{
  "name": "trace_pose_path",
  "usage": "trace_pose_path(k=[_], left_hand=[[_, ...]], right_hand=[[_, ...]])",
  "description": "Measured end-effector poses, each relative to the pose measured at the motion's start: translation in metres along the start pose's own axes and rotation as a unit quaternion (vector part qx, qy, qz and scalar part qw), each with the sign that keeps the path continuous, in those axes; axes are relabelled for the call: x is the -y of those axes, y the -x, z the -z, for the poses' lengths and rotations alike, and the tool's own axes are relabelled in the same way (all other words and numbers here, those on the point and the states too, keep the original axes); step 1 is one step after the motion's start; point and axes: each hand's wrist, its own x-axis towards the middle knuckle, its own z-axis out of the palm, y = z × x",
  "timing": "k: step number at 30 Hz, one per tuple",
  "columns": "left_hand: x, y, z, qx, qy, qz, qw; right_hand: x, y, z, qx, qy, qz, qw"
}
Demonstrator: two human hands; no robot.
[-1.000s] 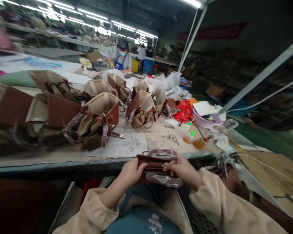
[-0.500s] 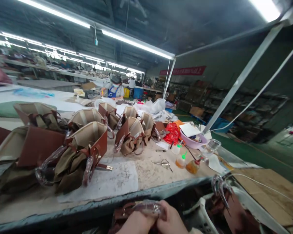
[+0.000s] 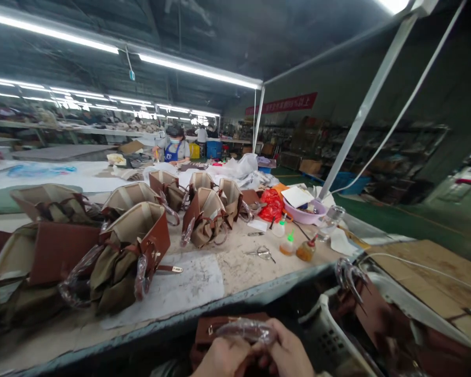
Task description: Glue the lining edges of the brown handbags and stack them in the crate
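Below the table edge, at the bottom of the head view, I have a brown handbag [image 3: 204,330] with a handle [image 3: 245,329] wrapped in clear plastic. My left hand [image 3: 224,357] is closed at the near side of the handle. At the handle's right end, my right hand [image 3: 288,350] is closed with the thumb on the wrapping. The two hands nearly meet, and the fingertips between them are partly hidden. On the table in front stands an open brown handbag [image 3: 135,251] with a beige lining and a loose strap with a metal plate.
Several more brown handbags [image 3: 204,214] stand on the table. To their right are scissors [image 3: 264,253], glue bottles [image 3: 306,250], a red plastic bag [image 3: 271,204] and a purple basin [image 3: 304,214]. A white basket [image 3: 329,324] is beside my right hand. Another person [image 3: 175,146] sits across.
The view has swung, so the background lies further left. More of the brown handbag shows above my hands. Both hands stay closed at the wrapped handle.
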Motion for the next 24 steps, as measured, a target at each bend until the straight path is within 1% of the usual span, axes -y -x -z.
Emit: trace_pose_path(k=[1, 2, 3, 4, 6, 9, 12, 15, 17, 19, 21, 24], left_hand=[[-0.002, 0.002, 0.003, -0.021, -0.016, -0.052, 0.998], [-0.004, 0.003, 0.008, -0.029, -0.036, -0.071, 0.996], [-0.006, 0.005, 0.013, -0.025, -0.054, -0.109, 0.992], [-0.009, 0.006, 0.019, -0.007, -0.081, -0.136, 0.987], [-0.012, 0.008, 0.032, 0.053, -0.111, -0.193, 0.973], [-0.016, 0.005, 0.047, 0.151, -0.112, -0.257, 0.948], [-0.017, -0.001, 0.059, 0.213, -0.129, -0.306, 0.919], [-0.018, -0.008, 0.075, 0.245, -0.153, -0.328, 0.9], [-0.017, -0.008, 0.09, 0.25, -0.166, -0.328, 0.896], [-0.017, -0.005, 0.107, 0.239, -0.168, -0.321, 0.901], [-0.015, 0.001, 0.122, 0.216, -0.157, -0.307, 0.913], [-0.01, 0.011, 0.136, 0.183, -0.156, -0.277, 0.93]], right_hand=[[0.009, 0.006, 0.0, -0.008, -0.011, 0.012, 1.0], [0.016, 0.012, 0.0, -0.01, -0.019, 0.025, 0.999], [0.023, 0.017, 0.001, -0.016, -0.021, 0.026, 0.999], [0.028, 0.02, 0.001, -0.013, -0.017, 0.02, 1.0], [0.032, 0.025, 0.001, -0.005, -0.019, -0.006, 1.0], [0.032, 0.03, -0.001, 0.018, -0.043, -0.035, 0.998], [0.032, 0.033, -0.002, 0.02, -0.062, -0.039, 0.997], [0.034, 0.039, 0.005, 0.004, -0.072, -0.04, 0.997], [0.035, 0.044, 0.014, -0.011, -0.08, -0.045, 0.996], [0.035, 0.05, 0.024, -0.027, -0.091, -0.052, 0.994], [0.035, 0.056, 0.031, -0.032, -0.102, -0.059, 0.992], [0.037, 0.061, 0.034, -0.015, -0.108, -0.064, 0.992]])
